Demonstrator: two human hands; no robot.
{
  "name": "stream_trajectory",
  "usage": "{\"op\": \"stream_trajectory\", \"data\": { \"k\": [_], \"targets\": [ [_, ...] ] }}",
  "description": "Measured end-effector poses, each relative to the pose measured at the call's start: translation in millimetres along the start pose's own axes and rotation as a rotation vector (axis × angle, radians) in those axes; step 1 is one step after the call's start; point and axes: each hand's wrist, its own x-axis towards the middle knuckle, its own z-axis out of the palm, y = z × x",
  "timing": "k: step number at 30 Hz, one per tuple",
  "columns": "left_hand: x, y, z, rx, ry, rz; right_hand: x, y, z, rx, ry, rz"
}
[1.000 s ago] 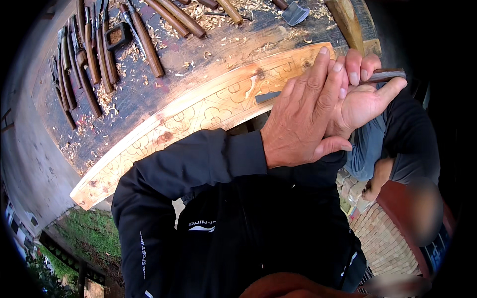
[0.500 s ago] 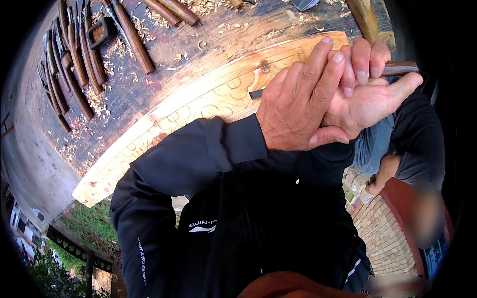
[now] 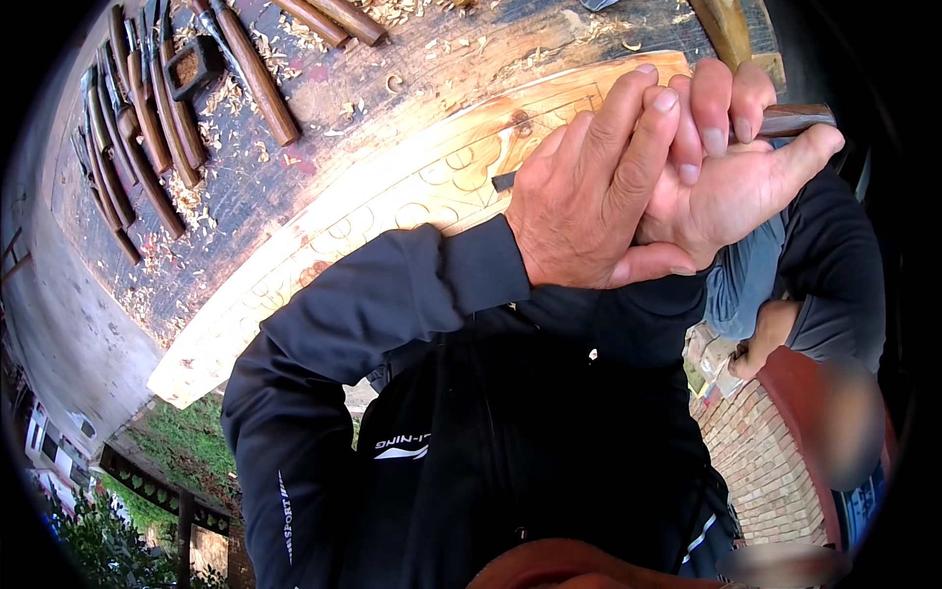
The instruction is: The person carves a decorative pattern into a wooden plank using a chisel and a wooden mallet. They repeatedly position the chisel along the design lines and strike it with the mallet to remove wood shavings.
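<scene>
A chisel lies across my two hands, its dark flat blade (image 3: pixel 503 182) poking out left of my left hand and its brown wooden handle (image 3: pixel 793 120) out past my right. My left hand (image 3: pixel 579 187) rests back up over the blade, fingers close together and pointing away from me, its thumb by my right palm. Turned palm up, my right hand (image 3: pixel 731 182) curls its fingers around the handle while its thumb stretches out to the right. Beneath them is a long, curved pale board (image 3: pixel 392 201) with drawn or cut rounded outlines. My hands hide the middle of the chisel.
Several wood-handled carving tools (image 3: pixel 147 118) lie at the left of the dark, worn workbench (image 3: pixel 334 147), among wood shavings (image 3: pixel 191 206). A wooden mallet-like piece (image 3: pixel 723 34) stands at the far right. Another person in dark clothing (image 3: pixel 834 265) is close by on the right.
Both hands and the chisel keep the same hold. The view has shifted slightly, and my right hand sits a little farther right and up in it.
</scene>
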Motion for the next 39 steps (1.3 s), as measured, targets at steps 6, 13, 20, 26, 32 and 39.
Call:
{"op": "stream_trajectory", "data": {
  "k": [6, 13, 20, 26, 32, 39],
  "targets": [
    [1, -2, 1, 0.014, -0.015, 0.003, 2, 3, -6, 0.044, -0.003, 0.006],
    [1, -1, -1, 0.028, -0.01, -0.025, 7, 6, -11, 0.105, 0.017, 0.04],
    [1, -2, 0, 0.039, 0.011, -0.019, 3, 7, -4, 0.024, 0.039, 0.027],
    [1, -2, 2, 0.055, 0.041, -0.014, 8, 17, -2, 0.097, -0.035, -0.017],
    [0, -3, 4, 0.063, 0.036, -0.023, 8, 20, -7, 0.12, -0.055, -0.021],
    [-1, -3, 2, 0.063, 0.01, -0.02, 5, 20, -7, 0.08, 0.001, -0.034]
  ]
}}
